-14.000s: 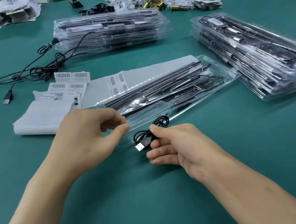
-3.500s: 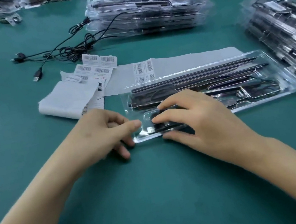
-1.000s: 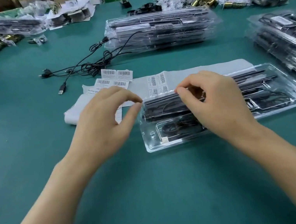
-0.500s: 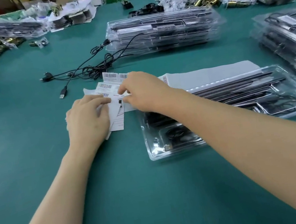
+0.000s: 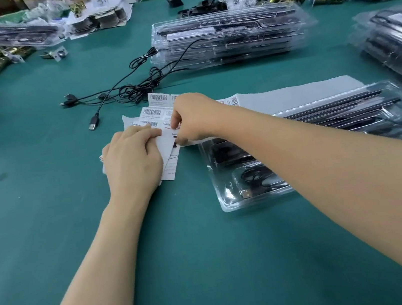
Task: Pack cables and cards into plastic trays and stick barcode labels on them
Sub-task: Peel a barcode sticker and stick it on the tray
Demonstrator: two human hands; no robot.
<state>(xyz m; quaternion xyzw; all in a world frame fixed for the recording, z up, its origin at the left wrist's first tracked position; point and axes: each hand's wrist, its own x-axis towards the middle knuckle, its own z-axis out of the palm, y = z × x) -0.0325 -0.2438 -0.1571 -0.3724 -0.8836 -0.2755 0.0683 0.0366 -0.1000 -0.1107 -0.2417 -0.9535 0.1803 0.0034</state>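
Left hand point(image 5: 132, 160) lies flat, fingers straight, pressing the white label sheets point(image 5: 154, 112) on the green desk point(image 5: 213, 269). Right hand point(image 5: 193, 116) pinches a barcode label point(image 5: 167, 124) between thumb and forefinger. Clear plastic tray point(image 5: 228, 202), long, holding dark strips and a coiled black cable point(image 5: 253, 177), sits just right of the sheets, under the right forearm.

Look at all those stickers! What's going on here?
A person is packing cable kits. Their left hand presses the label sheets flat on the green table while the right hand pinches a barcode label to peel it. Beside them, a clear plastic tray already holds a coiled USB cable.
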